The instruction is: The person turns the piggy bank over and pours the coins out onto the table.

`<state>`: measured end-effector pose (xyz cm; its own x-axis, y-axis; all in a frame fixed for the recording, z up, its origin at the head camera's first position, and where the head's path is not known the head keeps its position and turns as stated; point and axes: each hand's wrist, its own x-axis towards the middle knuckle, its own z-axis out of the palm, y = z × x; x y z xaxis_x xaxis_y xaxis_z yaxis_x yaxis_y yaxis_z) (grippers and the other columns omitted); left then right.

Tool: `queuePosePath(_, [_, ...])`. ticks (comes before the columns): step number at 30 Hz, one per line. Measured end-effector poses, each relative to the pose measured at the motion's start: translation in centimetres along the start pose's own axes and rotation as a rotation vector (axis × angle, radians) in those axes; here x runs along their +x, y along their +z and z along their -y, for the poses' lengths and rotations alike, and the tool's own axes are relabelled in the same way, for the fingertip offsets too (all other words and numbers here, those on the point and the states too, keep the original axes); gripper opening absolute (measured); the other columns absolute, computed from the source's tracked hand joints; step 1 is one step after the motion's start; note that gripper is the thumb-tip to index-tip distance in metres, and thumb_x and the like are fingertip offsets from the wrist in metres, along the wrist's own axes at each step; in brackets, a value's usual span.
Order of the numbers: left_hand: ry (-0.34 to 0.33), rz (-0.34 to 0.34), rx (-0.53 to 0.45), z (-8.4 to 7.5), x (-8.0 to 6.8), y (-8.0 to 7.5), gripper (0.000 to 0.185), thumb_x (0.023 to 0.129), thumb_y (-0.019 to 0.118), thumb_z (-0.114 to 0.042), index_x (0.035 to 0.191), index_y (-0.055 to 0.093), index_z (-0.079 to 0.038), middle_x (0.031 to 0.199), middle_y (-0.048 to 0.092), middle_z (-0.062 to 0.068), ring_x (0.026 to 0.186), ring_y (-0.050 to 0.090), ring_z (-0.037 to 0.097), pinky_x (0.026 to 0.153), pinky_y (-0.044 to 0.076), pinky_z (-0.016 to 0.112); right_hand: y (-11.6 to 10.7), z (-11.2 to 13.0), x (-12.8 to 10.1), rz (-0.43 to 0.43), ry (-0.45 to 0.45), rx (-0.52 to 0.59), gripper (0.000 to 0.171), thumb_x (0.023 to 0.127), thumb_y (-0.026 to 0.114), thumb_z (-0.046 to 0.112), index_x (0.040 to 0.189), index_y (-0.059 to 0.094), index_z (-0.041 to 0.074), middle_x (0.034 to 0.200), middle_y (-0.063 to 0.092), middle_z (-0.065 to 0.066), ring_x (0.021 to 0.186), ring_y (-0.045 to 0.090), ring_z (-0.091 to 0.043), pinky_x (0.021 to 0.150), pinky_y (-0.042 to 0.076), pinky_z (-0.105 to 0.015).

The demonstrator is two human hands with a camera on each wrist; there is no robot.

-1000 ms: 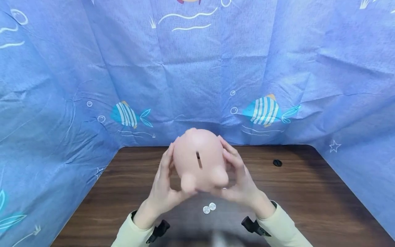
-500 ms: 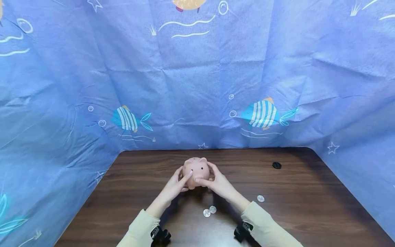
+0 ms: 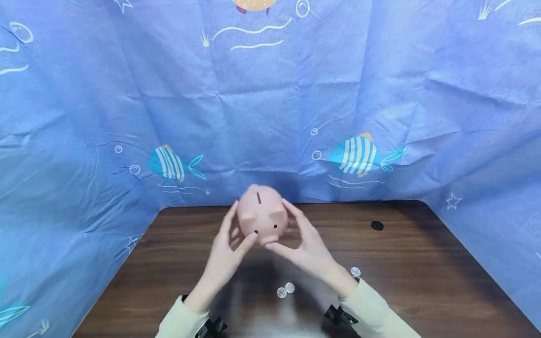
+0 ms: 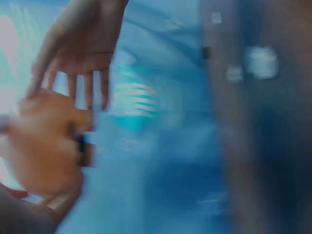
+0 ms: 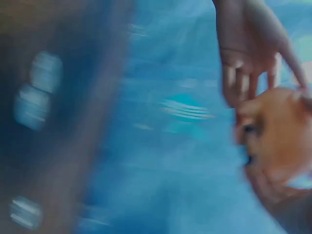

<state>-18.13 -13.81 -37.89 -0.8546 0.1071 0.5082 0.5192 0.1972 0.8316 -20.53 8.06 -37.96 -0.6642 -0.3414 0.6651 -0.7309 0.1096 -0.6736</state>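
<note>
In the head view, both hands hold a pink piggy bank (image 3: 267, 210) above the middle of the table. Its coin slot faces up, and its snout and eyes point toward the wearer. My left hand (image 3: 225, 252) grips one side, with the thumb near the snout. From the other side my right hand (image 3: 312, 249) grips it in the same way. Both wrist views are blurred; the piggy bank (image 4: 44, 141) shows there between the hands, with dark spots on its underside. Three shiny coins lie below: a touching pair (image 3: 282, 292) and a single coin (image 3: 355, 272) beside the right wrist.
A black round plug (image 3: 377, 226) lies at the back right of the brown wooden table (image 3: 422, 272). A blue cloth (image 3: 262, 117) printed with fish hangs behind the table and along both sides.
The piggy bank goes from close to the wearer down near the tabletop, then back up and closer now, tilting so its slot shows again. Both hands keep hold; coins and plug stay put.
</note>
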Motion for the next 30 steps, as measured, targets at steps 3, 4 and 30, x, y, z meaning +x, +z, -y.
queuePosePath(3, [0.518,-0.019,0.068,-3.0,-0.2,-1.0,0.09,0.09,0.079,-0.031,0.157,0.026,-0.002,0.159,0.032,0.02,0.138,0.046,0.025,0.105,0.044,0.025,-1.3,2.5,1.0,-0.02,-0.476,-0.066,0.085,0.088,0.08,0.025,0.153,0.03,0.002,0.156,0.034,-0.024,0.14,0.042,-0.031,0.11,0.043,-0.035])
queuePosePath(4, [0.662,-0.011,0.085,-3.4,-0.1,-1.3,0.092,0.089,0.08,-0.032,0.155,0.025,0.002,0.159,0.03,0.023,0.141,0.042,0.027,0.107,0.043,0.026,-1.6,2.9,1.3,-0.013,-0.589,-0.061,0.084,0.089,0.078,0.024,0.152,0.027,0.001,0.159,0.026,-0.026,0.144,0.035,-0.034,0.113,0.039,-0.037])
queuePosePath(30, [-0.33,0.127,0.138,1.7,0.4,-0.8,0.071,0.101,0.062,-0.038,0.155,0.032,-0.004,0.135,0.059,0.019,0.099,0.069,0.023,0.081,0.059,0.038,1.2,-2.1,0.1,0.15,0.498,0.204,0.101,0.085,0.083,0.03,0.162,0.018,0.018,0.139,0.056,-0.015,0.104,0.067,-0.025,0.083,0.058,-0.036])
